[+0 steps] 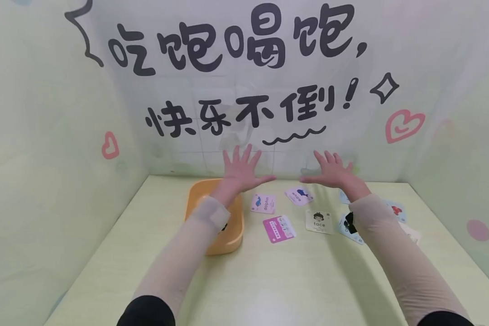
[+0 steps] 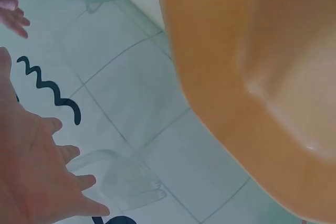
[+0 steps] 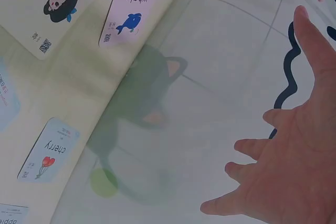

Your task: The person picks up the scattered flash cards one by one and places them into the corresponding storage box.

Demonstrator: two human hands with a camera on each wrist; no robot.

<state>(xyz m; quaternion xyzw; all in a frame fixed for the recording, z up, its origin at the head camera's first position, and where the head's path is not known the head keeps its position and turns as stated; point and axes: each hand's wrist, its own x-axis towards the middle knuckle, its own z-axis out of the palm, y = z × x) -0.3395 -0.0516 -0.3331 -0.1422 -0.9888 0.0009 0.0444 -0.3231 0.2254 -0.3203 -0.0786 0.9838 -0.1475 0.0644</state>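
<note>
Both hands are raised above the far part of the table with fingers spread, holding nothing. My left hand (image 1: 241, 174) is over the right side of an orange plastic basket (image 1: 237, 226), whose rim fills the right of the left wrist view. My right hand (image 1: 333, 175) hangs above the picture cards at the back right. Closest below the hands lie a dolphin card (image 1: 264, 203), a whale card (image 1: 299, 196) and a face card (image 1: 318, 221). The right wrist view also shows a cherry card (image 3: 48, 153). Part of the basket's inside is hidden by the left forearm.
A magenta card (image 1: 279, 229) lies in front of the dolphin card. Several blue-edged cards (image 1: 395, 211) sit around and behind the right forearm. Behind the table (image 1: 285, 280) hangs a printed white curtain (image 1: 228, 90) with dark lettering, and pale curtains flank both sides.
</note>
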